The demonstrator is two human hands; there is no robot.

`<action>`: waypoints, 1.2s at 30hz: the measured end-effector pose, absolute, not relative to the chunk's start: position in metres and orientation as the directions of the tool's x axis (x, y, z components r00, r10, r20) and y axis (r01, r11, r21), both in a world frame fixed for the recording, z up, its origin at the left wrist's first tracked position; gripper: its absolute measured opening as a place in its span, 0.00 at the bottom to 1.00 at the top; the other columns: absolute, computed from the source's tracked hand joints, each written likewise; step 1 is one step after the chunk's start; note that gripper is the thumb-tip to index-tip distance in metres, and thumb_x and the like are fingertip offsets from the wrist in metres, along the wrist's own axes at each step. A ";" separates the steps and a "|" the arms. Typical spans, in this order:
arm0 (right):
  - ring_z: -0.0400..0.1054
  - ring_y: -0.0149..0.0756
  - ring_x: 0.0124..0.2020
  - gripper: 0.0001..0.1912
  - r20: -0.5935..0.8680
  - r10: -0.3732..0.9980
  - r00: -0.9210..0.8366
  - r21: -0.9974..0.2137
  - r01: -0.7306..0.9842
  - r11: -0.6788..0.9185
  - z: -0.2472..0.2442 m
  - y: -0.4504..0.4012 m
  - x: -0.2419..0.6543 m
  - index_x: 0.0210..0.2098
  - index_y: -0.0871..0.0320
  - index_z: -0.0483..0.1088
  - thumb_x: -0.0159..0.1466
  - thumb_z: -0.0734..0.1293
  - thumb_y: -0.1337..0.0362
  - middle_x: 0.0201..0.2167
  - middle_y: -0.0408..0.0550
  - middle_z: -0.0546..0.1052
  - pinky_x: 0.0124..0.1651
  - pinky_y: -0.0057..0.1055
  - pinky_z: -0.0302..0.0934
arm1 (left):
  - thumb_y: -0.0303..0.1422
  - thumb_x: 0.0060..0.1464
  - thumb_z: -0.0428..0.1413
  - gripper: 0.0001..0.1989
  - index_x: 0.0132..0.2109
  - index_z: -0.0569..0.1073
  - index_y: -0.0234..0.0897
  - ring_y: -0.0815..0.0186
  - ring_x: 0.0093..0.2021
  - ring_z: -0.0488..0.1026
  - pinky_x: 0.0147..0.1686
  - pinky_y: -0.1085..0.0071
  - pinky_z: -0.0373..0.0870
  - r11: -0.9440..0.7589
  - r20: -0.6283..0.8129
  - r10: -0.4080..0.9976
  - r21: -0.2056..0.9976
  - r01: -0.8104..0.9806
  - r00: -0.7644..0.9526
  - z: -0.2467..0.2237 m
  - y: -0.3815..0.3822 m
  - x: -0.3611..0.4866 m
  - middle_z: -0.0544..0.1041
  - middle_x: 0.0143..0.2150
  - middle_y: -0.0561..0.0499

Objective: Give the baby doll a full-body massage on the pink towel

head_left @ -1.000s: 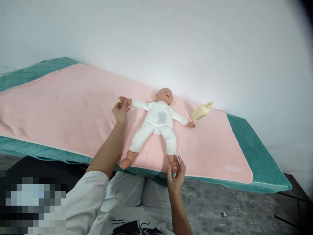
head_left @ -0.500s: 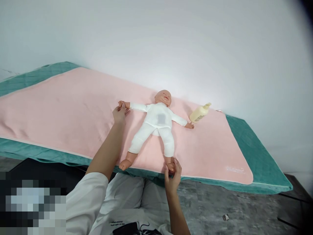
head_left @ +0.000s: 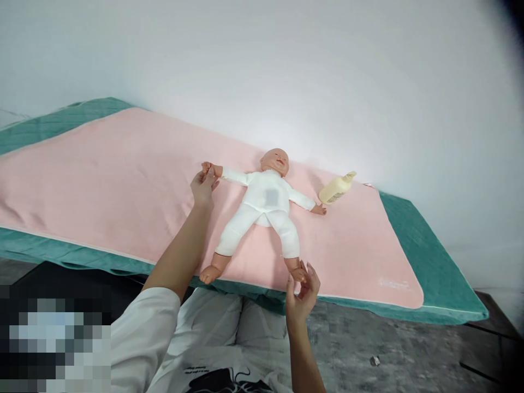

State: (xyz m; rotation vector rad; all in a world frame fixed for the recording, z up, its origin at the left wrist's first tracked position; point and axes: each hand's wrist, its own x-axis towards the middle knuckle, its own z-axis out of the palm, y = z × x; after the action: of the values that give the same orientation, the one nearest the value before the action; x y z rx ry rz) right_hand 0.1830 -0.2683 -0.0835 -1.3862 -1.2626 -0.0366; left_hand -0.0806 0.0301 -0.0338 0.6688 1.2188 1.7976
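Observation:
A bald baby doll with a white cloth body lies on its back on the pink mat, head toward the wall and arms spread. My left hand pinches the doll's hand at the left. Around the doll's foot on the right, my right hand has its thumb and fingers curved, touching the foot from below. The doll's other foot rests at the mat's front edge. Beside the doll's free hand, a pale yellow pump bottle lies on its side.
Green padded fabric shows under the mat at both ends and along the front edge. A white wall rises behind. On the grey floor lies a small scrap. My legs are close to the front edge.
My right hand and the doll's foot have moved to the right, spreading that leg outward. My left hand and the doll's hand have shifted slightly up and right.

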 end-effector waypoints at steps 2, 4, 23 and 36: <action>0.70 0.48 0.57 0.29 0.648 0.622 0.439 -0.714 0.635 0.296 -0.074 -0.267 0.182 0.62 0.51 0.56 0.64 0.67 0.67 0.59 0.60 0.64 0.50 0.49 0.73 | 0.45 0.51 0.64 0.19 0.45 0.74 0.38 0.62 0.48 0.78 0.43 0.69 0.77 -0.196 -0.003 0.868 0.917 -0.348 -0.497 -0.030 0.027 -0.077 0.78 0.47 0.43; 0.70 0.48 0.57 0.30 0.647 0.609 0.458 -0.727 0.611 0.313 -0.064 -0.265 0.181 0.62 0.50 0.55 0.63 0.68 0.67 0.60 0.60 0.63 0.49 0.49 0.73 | 0.44 0.50 0.64 0.20 0.46 0.75 0.37 0.61 0.49 0.77 0.45 0.68 0.77 -0.234 0.049 0.876 0.913 -0.334 -0.479 -0.026 0.023 -0.074 0.79 0.47 0.44; 0.69 0.45 0.57 0.26 0.781 0.468 0.414 -0.620 0.605 0.499 -0.005 -0.199 0.165 0.59 0.52 0.58 0.63 0.67 0.69 0.55 0.56 0.68 0.51 0.50 0.73 | 0.39 0.57 0.60 0.12 0.48 0.80 0.46 0.60 0.52 0.78 0.54 0.61 0.74 -0.746 0.769 0.634 0.580 0.327 0.081 -0.020 -0.016 -0.038 0.81 0.50 0.50; 0.68 0.44 0.57 0.23 0.687 0.614 0.388 -0.698 0.587 0.410 0.002 -0.175 0.158 0.57 0.54 0.63 0.64 0.67 0.60 0.53 0.56 0.69 0.53 0.46 0.71 | 0.34 0.62 0.55 0.13 0.52 0.77 0.49 0.66 0.54 0.76 0.54 0.66 0.73 -0.878 0.792 0.444 0.290 0.382 0.419 -0.014 -0.012 -0.042 0.80 0.50 0.53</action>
State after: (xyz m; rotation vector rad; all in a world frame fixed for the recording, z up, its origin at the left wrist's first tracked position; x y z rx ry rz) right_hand 0.1584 -0.1749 0.0019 -1.2431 -1.2653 0.0240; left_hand -0.0423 -0.0121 -0.0141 2.5917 0.7550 1.4769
